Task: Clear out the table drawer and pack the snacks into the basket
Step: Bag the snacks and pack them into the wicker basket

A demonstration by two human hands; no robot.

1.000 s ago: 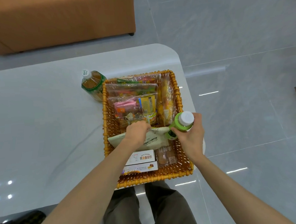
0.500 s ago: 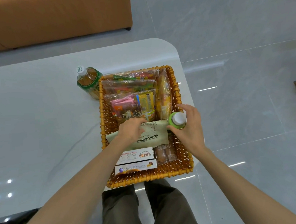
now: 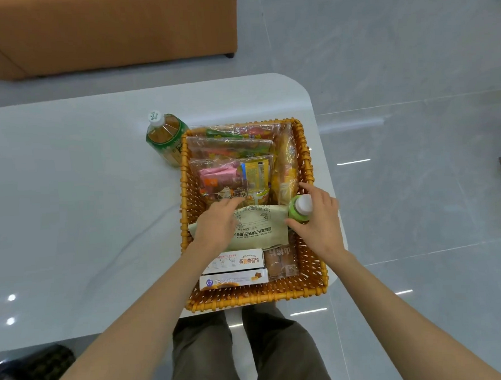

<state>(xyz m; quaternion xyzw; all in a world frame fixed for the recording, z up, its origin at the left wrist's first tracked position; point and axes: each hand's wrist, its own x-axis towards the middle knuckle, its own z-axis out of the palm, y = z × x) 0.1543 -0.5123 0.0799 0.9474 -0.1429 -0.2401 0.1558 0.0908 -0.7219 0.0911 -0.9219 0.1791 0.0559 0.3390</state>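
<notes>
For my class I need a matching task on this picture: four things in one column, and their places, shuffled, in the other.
1 tea bottle
2 small green bottle
3 biscuit boxes
4 pale green packet

A under the left hand
B on the table, outside the basket
C held by the right hand
D at the basket's near end

Pairs: 1-B, 2-C, 3-D, 4-A

Woven orange basket point(image 3: 256, 298): stands at the surface's near right corner, close to both edges. Contents:
- Clear snack bags point(image 3: 234, 176) fill the far half.
- A yellow packet point(image 3: 285, 162) stands on edge along the right wall.
- A pale green packet point(image 3: 260, 228) lies crosswise at the middle, under the left hand point(image 3: 216, 223).
- Two white biscuit boxes point(image 3: 233, 270) and a small cake pack point(image 3: 280, 262) lie along the near wall.

Small green bottle point(image 3: 299, 209): white cap, upright by the right wall, gripped by the right hand point(image 3: 320, 224).
</notes>
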